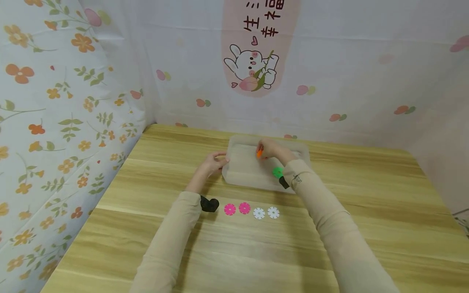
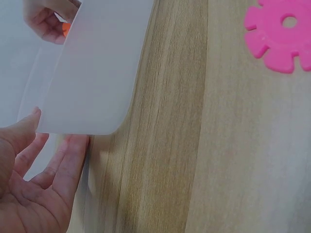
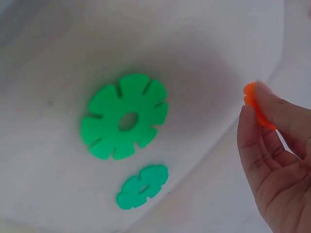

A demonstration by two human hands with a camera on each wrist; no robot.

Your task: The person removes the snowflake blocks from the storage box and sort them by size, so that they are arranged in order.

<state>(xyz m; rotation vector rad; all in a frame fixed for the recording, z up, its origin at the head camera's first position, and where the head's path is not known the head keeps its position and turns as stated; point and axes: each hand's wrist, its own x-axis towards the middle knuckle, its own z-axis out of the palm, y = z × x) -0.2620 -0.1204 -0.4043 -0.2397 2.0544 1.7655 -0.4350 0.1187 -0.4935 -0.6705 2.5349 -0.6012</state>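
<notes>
At a wood-grain table (image 1: pixel 366 203), we see a person in cream sleeves (image 1: pixel 329 219) working with two bare hands, set well apart. The right hand (image 1: pixel 270 148) pinches an orange disc (image 1: pixel 259 154) between thumb and fingers over a translucent bin (image 1: pixel 245 183), toward the far side of the tabletop. The left hand (image 1: pixel 211 163) holds the bin's left end, its thumb on one side of the edge and its fingers on the other. Inside, to the near right of the orange disc, we find a green disc (image 1: pixel 276 171), notched round its rim and pierced at its middle; from the right wrist we make out a second green disc (image 3: pixel 132 193) beside it. On the near side of the bin, a row of four runs left to right: two pink discs (image 1: pixel 242 206), then two white discs (image 1: pixel 256 211). Black pieces (image 1: pixel 209 204) show at both wrists. Behind, we see a pale cloth (image 1: pixel 329 61) printed with a rabbit (image 1: pixel 244 63); a floral cloth (image 1: pixel 66 126) hangs at left.
</notes>
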